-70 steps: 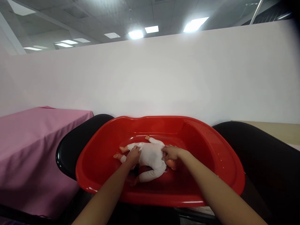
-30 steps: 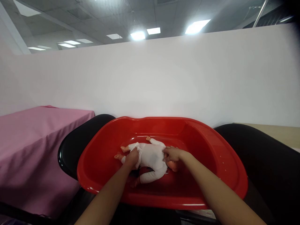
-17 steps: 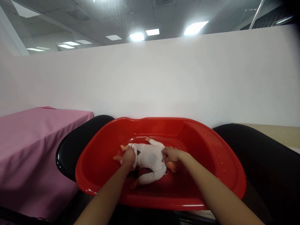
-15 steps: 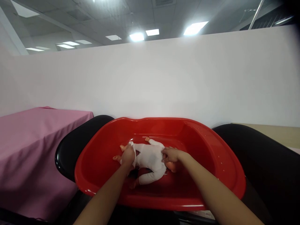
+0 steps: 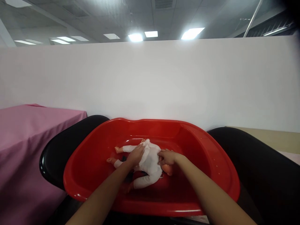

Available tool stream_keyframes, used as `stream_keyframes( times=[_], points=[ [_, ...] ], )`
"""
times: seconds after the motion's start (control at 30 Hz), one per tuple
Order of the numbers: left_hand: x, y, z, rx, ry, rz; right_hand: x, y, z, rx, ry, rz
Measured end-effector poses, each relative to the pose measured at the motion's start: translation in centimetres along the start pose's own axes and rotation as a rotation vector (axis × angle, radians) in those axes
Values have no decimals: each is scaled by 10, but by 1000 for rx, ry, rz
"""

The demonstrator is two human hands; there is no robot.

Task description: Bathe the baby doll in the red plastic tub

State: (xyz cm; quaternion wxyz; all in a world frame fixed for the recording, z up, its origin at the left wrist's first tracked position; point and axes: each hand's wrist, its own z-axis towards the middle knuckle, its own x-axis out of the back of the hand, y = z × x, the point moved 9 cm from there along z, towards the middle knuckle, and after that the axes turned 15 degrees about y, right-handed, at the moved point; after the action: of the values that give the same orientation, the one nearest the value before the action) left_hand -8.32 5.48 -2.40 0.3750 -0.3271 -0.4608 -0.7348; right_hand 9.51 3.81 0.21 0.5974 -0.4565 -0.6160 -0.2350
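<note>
While the left hand [image 5: 137,154] lies on the white clothes [image 5: 147,154] of a doll [image 5: 151,167], the right hand [image 5: 168,157], fingers curled, touches it by the head. Whether either hand is pinching anything, one cannot tell. The doll lies in a red tub [image 5: 90,165], head to the right, feet to the left. Pink cloth [image 5: 39,134] hangs farther left; a white wall [image 5: 150,78] stands far back.

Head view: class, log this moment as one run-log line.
left hand: on white-clothed baby doll near waist | right hand: at doll's head end | doll: lying in rounded red plastic tub
</note>
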Motion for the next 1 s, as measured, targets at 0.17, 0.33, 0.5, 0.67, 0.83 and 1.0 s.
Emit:
stream_keyframes(
  times=[0.17,0.33,0.5,0.67,0.83,1.0],
  points=[
    [-27,-19,-9,-24,-98,116,1,-3,1,18,-4,-22],
    [-14,-49,-6,75,-82,322,1,-3,0,10,-11,-6],
    [6,-90,-12,266,0,412,1,-2,0,7,4,18],
    [24,-121,-25,464,41,436,-2,1,3,19,18,10],
    [29,-97,-13,376,61,437,-1,-1,2,17,21,20],
    [14,-61,2,236,45,264,2,-5,1,17,15,-11]
  ],
)
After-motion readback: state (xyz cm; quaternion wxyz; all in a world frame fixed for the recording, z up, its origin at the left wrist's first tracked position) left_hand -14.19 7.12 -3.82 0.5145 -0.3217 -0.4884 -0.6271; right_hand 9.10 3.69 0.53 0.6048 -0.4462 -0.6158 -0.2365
